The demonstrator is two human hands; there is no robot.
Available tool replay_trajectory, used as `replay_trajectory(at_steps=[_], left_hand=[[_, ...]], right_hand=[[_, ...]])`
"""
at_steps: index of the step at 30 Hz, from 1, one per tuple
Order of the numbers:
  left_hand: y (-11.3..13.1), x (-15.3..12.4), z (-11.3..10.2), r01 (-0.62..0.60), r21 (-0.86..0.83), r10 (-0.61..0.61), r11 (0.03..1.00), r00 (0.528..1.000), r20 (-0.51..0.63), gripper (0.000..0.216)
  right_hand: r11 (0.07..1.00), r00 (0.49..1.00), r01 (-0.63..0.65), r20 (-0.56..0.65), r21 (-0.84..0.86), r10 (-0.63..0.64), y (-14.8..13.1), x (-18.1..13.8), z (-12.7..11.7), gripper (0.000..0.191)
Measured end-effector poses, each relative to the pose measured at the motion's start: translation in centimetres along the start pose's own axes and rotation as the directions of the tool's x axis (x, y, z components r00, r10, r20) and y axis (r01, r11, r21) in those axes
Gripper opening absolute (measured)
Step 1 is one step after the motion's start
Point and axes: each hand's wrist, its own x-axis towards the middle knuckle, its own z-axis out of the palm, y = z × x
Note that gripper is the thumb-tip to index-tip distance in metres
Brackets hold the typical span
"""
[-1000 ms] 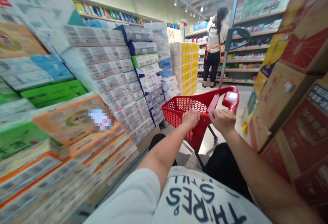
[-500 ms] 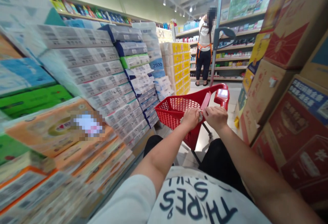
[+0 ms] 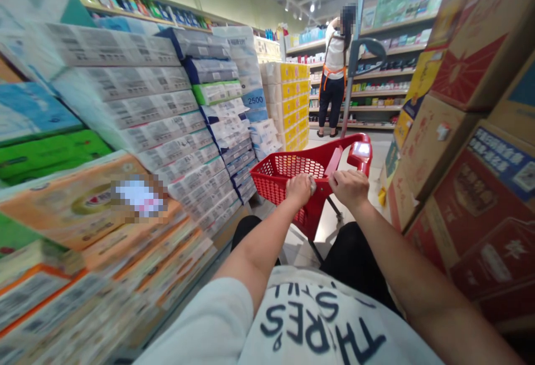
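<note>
A red shopping cart (image 3: 307, 209) with a perforated basket stands right in front of me, turned at an angle. My right hand (image 3: 350, 188) is closed on the near edge of the cart, by the pink flap (image 3: 334, 160). At the basket's near rim, my left hand (image 3: 298, 189) is closed too, its fingers curled. A small crumpled whitish thing (image 3: 312, 184) sticks out beside its fingers; its kind is too small to make out. Whether that hand also grips the rim, I cannot tell.
Stacked tissue packs (image 3: 154, 97) line the left side, orange ones (image 3: 71, 198) nearest. Cardboard boxes (image 3: 472, 170) are piled close on the right. Ahead, a person (image 3: 333, 69) with orange straps faces the shelves (image 3: 380, 93), behind a grey pole (image 3: 351, 81).
My left hand has moved left along the cart's rim, away from my right hand. My right hand has kept its hold. The view has shifted slightly.
</note>
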Motion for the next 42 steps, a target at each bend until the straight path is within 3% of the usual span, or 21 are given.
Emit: replay_trajectory(at_steps=[3,8,13,18,24,30,37,42], left_hand=[[0.3,0.0,-0.1,0.044,0.022,-0.043,0.999,0.999,-0.021,0.029],[1.6,-0.1,0.0,-0.159,-0.021,0.157,0.987,0.984,-0.087,0.029],[0.9,-0.2,0.4,-0.014,-0.018,0.013,1.000,0.997,-0.077,0.029],[1.5,-0.5,0.4,-0.138,-0.010,0.136,0.990,0.984,-0.112,0.029],[0.3,-0.3,0.5,0.054,-0.010,-0.054,0.998,0.998,-0.043,0.030],[1.5,-0.2,0.1,-0.133,-0.038,0.131,0.990,0.989,-0.063,0.030],[-0.9,0.1,0.3,0.060,-0.025,-0.059,0.998,0.998,0.031,0.030],[0.6,-0.1,0.6,-0.114,-0.037,0.112,0.993,0.993,-0.044,0.033]], right_hand=[[1.000,1.000,0.006,-0.020,-0.019,-0.006,0.0,0.0,0.2,0.026],[0.999,1.000,0.013,-0.005,-0.031,-0.013,0.1,0.0,0.1,0.026],[1.000,1.000,0.011,-0.009,-0.027,-0.011,0.0,0.1,0.0,0.026],[0.999,1.000,0.005,-0.002,-0.041,-0.005,0.0,0.1,0.1,0.027],[1.000,1.000,-0.005,-0.009,-0.013,0.005,-0.1,0.2,-0.1,0.028],[1.000,1.000,-0.021,0.002,0.001,0.021,0.1,0.0,0.1,0.026],[1.000,1.000,0.010,-0.029,-0.004,-0.010,-0.4,0.3,-0.1,0.026],[0.999,0.998,0.019,-0.067,-0.031,-0.021,-0.1,0.2,0.0,0.027]])
